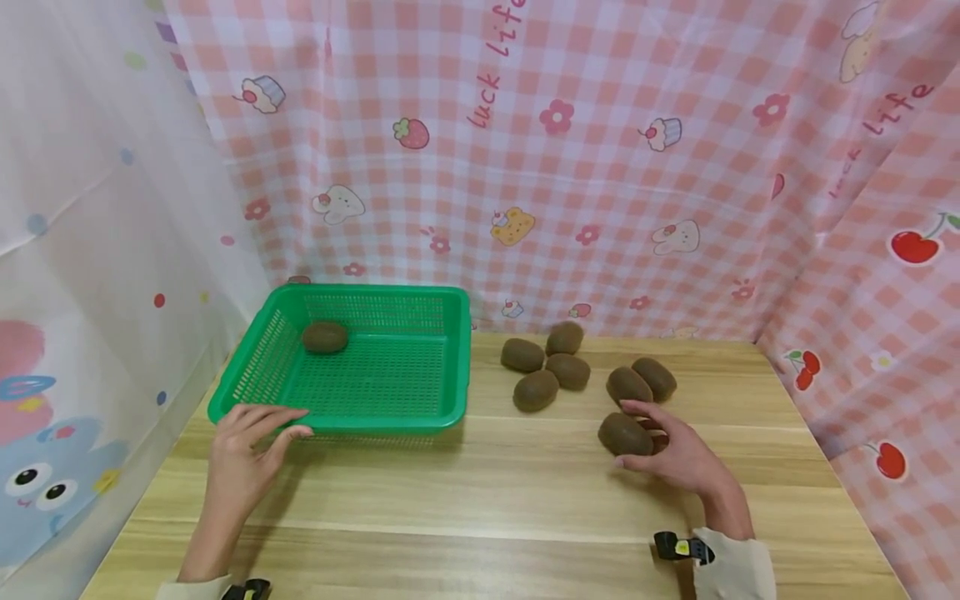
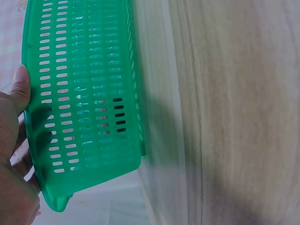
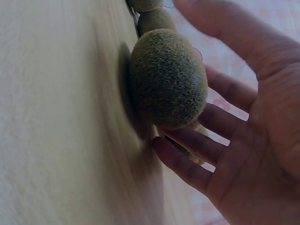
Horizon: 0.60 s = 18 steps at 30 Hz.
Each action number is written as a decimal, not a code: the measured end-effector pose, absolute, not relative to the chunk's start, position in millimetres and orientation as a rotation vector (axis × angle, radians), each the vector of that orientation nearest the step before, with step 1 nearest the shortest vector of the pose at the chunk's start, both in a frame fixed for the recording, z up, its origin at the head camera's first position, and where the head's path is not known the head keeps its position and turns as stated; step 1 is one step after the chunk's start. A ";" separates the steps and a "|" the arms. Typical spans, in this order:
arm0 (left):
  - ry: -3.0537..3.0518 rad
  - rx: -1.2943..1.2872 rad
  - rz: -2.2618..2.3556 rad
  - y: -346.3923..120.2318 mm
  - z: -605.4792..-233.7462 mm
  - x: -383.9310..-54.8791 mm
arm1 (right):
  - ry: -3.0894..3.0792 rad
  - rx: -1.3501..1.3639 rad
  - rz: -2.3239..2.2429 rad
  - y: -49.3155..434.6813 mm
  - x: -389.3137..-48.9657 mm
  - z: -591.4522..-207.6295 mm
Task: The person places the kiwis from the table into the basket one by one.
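Note:
A green plastic basket (image 1: 378,419) with slotted walls stands on the left of the table, one brown kiwi (image 1: 325,337) lying at its back left. My left hand (image 1: 251,442) holds the basket's front rim near the left corner; in the left wrist view its thumb (image 2: 21,86) lies along the rim. On the right, my right hand (image 1: 686,454) is spread around another kiwi (image 1: 625,435) on the table. The right wrist view has the fingers (image 3: 225,89) behind this kiwi (image 3: 168,79) and the thumb held apart from it.
Two kiwis (image 1: 628,386) lie just behind the right hand's kiwi. Several more kiwis (image 1: 535,391) form a cluster between them and the basket. The wooden table (image 1: 480,508) ends at a pink checked curtain (image 1: 480,183) behind; a white patterned curtain (image 1: 97,233) hangs at left.

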<state>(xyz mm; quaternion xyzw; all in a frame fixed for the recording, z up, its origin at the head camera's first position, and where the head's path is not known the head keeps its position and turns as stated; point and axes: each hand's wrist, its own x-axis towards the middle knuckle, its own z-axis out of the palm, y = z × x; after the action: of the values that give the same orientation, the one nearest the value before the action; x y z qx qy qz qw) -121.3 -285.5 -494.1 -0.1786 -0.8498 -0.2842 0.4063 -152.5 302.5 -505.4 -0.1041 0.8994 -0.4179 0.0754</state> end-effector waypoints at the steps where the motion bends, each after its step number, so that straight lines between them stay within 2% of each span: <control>1: -2.156 -0.448 -0.712 -285.6 -493.5 -120.8 | 2.707 -0.293 -1.245 302.2 -152.4 -505.4; 18: -2.157 -0.434 -0.716 -284.5 -493.8 -118.9 | 2.786 -0.213 -1.215 302.9 -156.0 -508.8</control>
<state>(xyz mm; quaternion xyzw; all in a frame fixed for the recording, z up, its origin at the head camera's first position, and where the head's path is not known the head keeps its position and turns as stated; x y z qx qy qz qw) -118.9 -284.5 -493.8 -0.1719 -0.8536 -0.2833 0.4020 -156.0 302.9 -508.8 -0.0698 0.9133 -0.3985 0.0474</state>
